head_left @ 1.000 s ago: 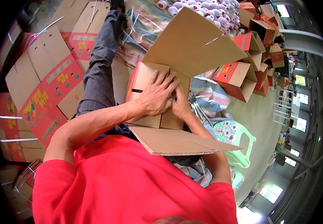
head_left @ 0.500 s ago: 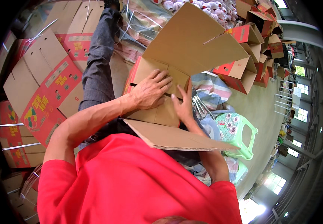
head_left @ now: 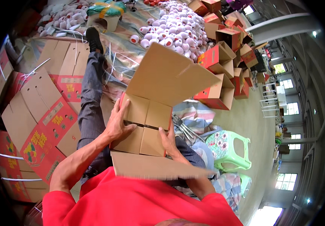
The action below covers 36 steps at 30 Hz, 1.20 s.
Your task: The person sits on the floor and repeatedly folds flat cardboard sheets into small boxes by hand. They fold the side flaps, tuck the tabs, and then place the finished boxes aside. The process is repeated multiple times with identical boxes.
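1. Head view: brown corrugated-cardboard box [head_left: 124, 145] with red outer sides stands between the dark-trousered legs [head_left: 91, 90]; inner flaps [head_left: 158, 113] are folded in.
2. Grip: left hand [head_left: 118, 123] and right hand [head_left: 169, 141], half-curled, clasp opposite edges, thumbs over the flaps.
3. Judged step: squaring flaps. Next move calls for steady side pressure, closing the raised outer flap [head_left: 172, 77].
4. Surface: striped plastic sheeting [head_left: 194, 112], grey floor [head_left: 249, 162]. Room: windowed hall.
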Each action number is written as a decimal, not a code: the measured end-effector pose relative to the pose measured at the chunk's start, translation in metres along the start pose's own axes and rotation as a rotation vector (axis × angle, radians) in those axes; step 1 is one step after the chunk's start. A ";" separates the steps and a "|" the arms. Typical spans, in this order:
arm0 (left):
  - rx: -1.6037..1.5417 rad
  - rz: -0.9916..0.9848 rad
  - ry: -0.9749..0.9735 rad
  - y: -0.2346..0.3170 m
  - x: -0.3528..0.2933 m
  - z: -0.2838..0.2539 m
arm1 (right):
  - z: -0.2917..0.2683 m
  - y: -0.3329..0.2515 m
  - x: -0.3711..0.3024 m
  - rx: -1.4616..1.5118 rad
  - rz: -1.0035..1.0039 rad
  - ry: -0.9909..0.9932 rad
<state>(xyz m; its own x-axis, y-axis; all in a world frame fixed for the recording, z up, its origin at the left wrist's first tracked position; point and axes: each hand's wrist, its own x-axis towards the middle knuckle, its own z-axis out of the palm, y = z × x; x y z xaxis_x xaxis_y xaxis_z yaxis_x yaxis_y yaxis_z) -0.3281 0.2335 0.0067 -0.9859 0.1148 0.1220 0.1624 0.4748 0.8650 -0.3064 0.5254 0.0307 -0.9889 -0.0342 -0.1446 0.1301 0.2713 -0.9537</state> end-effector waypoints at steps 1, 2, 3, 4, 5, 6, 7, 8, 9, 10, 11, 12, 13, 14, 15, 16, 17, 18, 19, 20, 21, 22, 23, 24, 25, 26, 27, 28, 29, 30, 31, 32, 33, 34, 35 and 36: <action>-0.024 0.015 0.012 0.001 0.001 -0.004 | 0.005 -0.008 -0.004 0.028 -0.028 -0.001; -0.055 0.040 0.008 0.016 0.008 -0.013 | 0.003 -0.003 -0.005 0.031 -0.025 0.016; -0.087 0.067 0.004 0.025 0.016 -0.019 | 0.001 0.007 -0.004 0.034 -0.022 0.035; -0.101 0.087 0.001 0.011 0.024 -0.015 | 0.004 0.014 -0.001 0.039 -0.027 0.042; -0.058 0.096 -0.026 -0.006 0.029 -0.009 | 0.010 0.018 0.003 0.050 -0.034 0.052; -0.016 0.101 -0.058 -0.023 0.031 -0.003 | 0.020 0.019 0.001 -0.041 0.000 0.064; 0.017 0.107 -0.097 -0.022 0.035 -0.004 | 0.019 0.025 0.001 -0.044 -0.009 0.091; -0.009 0.131 -0.082 -0.020 0.037 -0.002 | 0.017 0.031 0.005 -0.048 -0.016 0.120; -0.004 0.145 -0.073 -0.019 0.044 0.000 | 0.014 0.037 0.007 -0.054 -0.023 0.149; 0.008 0.133 -0.067 -0.024 0.044 -0.001 | 0.019 0.026 0.005 0.007 0.032 0.118; 0.008 0.116 -0.089 -0.027 0.036 0.003 | 0.018 0.035 0.005 -0.052 -0.032 0.157; 0.015 0.181 -0.023 -0.037 0.030 0.000 | 0.022 0.042 0.005 -0.052 -0.047 0.164; -0.056 0.065 -0.089 -0.016 0.022 -0.011 | 0.020 0.050 0.000 -0.059 -0.059 0.193; -0.009 0.139 -0.009 -0.002 0.011 -0.025 | 0.020 0.049 0.000 -0.038 -0.054 0.171; 0.081 0.247 0.060 0.000 0.002 -0.042 | 0.029 0.032 0.003 -0.004 -0.005 0.154; 0.102 0.337 0.095 0.013 -0.005 -0.059 | 0.018 0.039 0.005 0.003 -0.052 0.122; 0.171 0.395 0.219 0.013 -0.017 -0.071 | 0.029 0.021 0.004 0.129 -0.018 0.109; 0.152 0.551 0.305 0.017 -0.023 -0.084 | 0.021 0.028 0.004 0.087 -0.031 0.105; 0.173 0.660 0.373 0.023 -0.033 -0.095 | 0.017 0.031 0.005 0.062 -0.026 0.088; 0.249 0.850 0.477 0.030 -0.036 -0.104 | 0.017 0.026 0.006 0.093 -0.010 0.092; 0.284 0.915 0.510 0.028 -0.045 -0.108 | 0.019 0.021 0.005 0.125 0.007 0.097; 0.323 0.975 0.552 0.033 -0.053 -0.113 | 0.020 0.018 0.006 0.136 0.017 0.099; 0.368 1.087 0.520 0.034 -0.052 -0.115 | 0.022 0.015 0.006 0.148 0.028 0.101; 0.411 1.198 0.481 0.035 -0.050 -0.117 | 0.024 0.013 0.006 0.159 0.040 0.104; 0.543 1.223 0.314 0.053 -0.044 -0.133 | 0.022 0.015 0.005 0.164 0.065 0.116; 0.672 1.236 0.146 0.070 -0.039 -0.148 | 0.020 0.019 0.005 0.166 0.092 0.124; 0.757 1.221 0.130 0.073 -0.034 -0.145 | 0.020 0.023 0.005 0.169 0.113 0.127; 0.842 1.205 0.112 0.075 -0.028 -0.142 | 0.021 0.029 0.006 0.129 0.058 0.126; 0.850 1.208 0.214 0.071 -0.012 -0.130 | 0.019 0.032 0.008 0.087 -0.002 0.131; 0.858 1.203 0.314 0.066 0.004 -0.119 | 0.017 0.036 0.010 0.044 -0.062 0.136; 0.850 1.247 0.329 0.070 0.017 -0.115 | 0.015 0.036 0.011 0.032 -0.077 0.141; 0.846 1.288 0.349 0.073 0.030 -0.113 | 0.011 0.031 0.013 0.039 -0.079 0.134; 0.840 1.327 0.370 0.077 0.041 -0.110 | 0.008 0.026 0.015 0.054 -0.057 0.121; 0.847 1.385 0.344 0.082 0.053 -0.113 | 0.004 0.019 0.016 0.075 -0.033 0.105; 0.856 1.441 0.323 0.086 0.064 -0.112 | 0.003 0.015 0.018 0.086 -0.024 0.096; 0.722 1.481 0.293 0.088 0.077 -0.107 | 0.007 0.012 0.019 0.102 -0.017 0.094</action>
<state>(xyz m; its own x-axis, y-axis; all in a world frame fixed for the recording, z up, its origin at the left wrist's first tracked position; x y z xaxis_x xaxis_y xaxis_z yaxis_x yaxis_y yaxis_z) -0.3940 0.1912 0.1444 0.0658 0.6846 0.7260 0.7994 0.3992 -0.4489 -0.3228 0.5213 0.0144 -0.9928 0.0531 -0.1071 0.1147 0.1726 -0.9783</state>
